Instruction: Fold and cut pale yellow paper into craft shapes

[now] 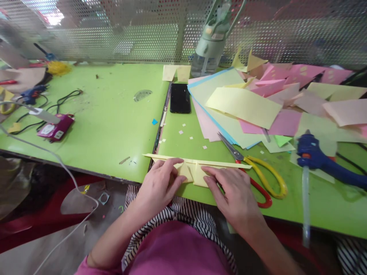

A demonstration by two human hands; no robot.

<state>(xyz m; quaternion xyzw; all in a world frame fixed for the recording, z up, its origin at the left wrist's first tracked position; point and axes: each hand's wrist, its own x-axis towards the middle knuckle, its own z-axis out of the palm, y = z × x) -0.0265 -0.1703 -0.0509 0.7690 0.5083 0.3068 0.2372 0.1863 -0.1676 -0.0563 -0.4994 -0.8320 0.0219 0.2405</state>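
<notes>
A pale yellow folded paper [196,174] lies at the front edge of the green table, with a long narrow fold along its far side. My left hand [163,178] grips its left part, thumb and fingers closed on the paper. On the right part, my right hand [229,188] pinches the same paper near its middle. Scissors [239,156] with one yellow and one red handle lie beside my right hand, and one handle is partly hidden by that hand.
A black phone [180,98] and a water bottle [208,51] stand behind. Coloured paper sheets [243,107] pile up at right, near a blue glue gun [315,154] whose glue stick overhangs the edge. Cables and a purple power adapter [55,128] lie at left. A perforated metal screen [114,32] borders the back.
</notes>
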